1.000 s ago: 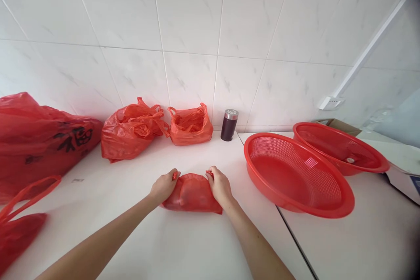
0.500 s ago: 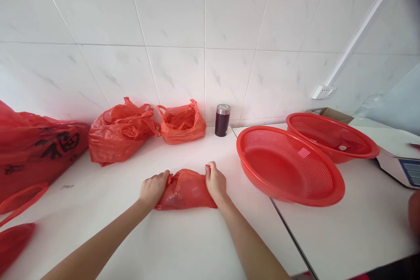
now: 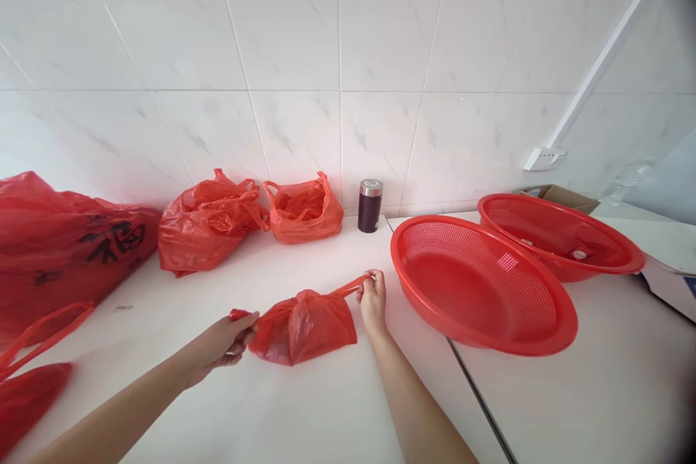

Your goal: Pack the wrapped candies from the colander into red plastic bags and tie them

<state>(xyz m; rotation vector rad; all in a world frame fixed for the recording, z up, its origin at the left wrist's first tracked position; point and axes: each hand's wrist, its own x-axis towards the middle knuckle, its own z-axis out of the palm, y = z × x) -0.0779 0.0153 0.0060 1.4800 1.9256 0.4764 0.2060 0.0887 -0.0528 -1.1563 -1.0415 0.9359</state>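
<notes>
A small filled red plastic bag lies on the white table between my hands, its top gathered. My left hand is closed on the bag's left end, with a bit of red plastic showing above the fingers. At the other side my right hand pinches a thin handle strip, stretched up and right from the bag's top. What the bag contains is hidden by the plastic.
Two red bags and a dark tumbler stand by the wall. Two red baskets are at right, near a scale. A large red bag lies at left.
My left hand has moved left and down, and my right hand slightly right. The handle strip is now drawn out from the bag, which has turned a little.
</notes>
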